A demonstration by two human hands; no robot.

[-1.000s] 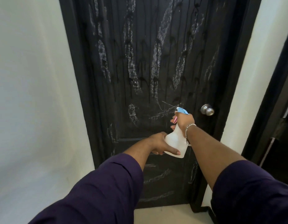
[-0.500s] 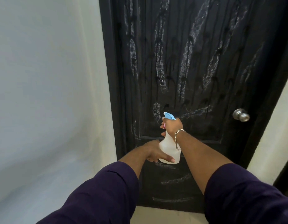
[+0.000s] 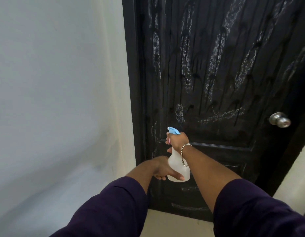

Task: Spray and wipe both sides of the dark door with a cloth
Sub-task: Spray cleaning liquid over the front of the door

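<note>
Head view: the one view given, looking forward and down along both arms in dark purple sleeves (image 3: 110,207).
Right hand: the right hand (image 3: 178,140) was curled round the neck of a translucent white plastic spray bottle with a pale blue trigger head (image 3: 178,165), fingers wrapped at the trigger; whether the trigger was squeezed could not be told.
Left hand: the left hand (image 3: 163,169) cupped the lower body of the bottle, thumb laid across the front near its base, the other fingers curled behind it.
Spray bottle: upright between the two hands, blue head above the right hand and pointing left, toward the door's left edge.
Bracelet: a silver chain bracelet (image 3: 183,153) hung loose at the right wrist, against the bottle's side.
Dark door: the black panelled door (image 3: 216,65) stood closed just beyond the hands, filling the space above and to the right of them; chalky white streaks and dark wet runs covered the upper panel above the right hand, and fainter white marks lay on the lower panels below the hands.
Knob: a round brushed-metal door knob (image 3: 280,120) sat well to the right of the right hand, slightly higher.
Wall: a plain white wall (image 3: 59,82) spread to the left of the left hand.
Floor: a pale floor strip (image 3: 174,223) showed below the door, between the forearms.
Cloth: none could be made out.
</note>
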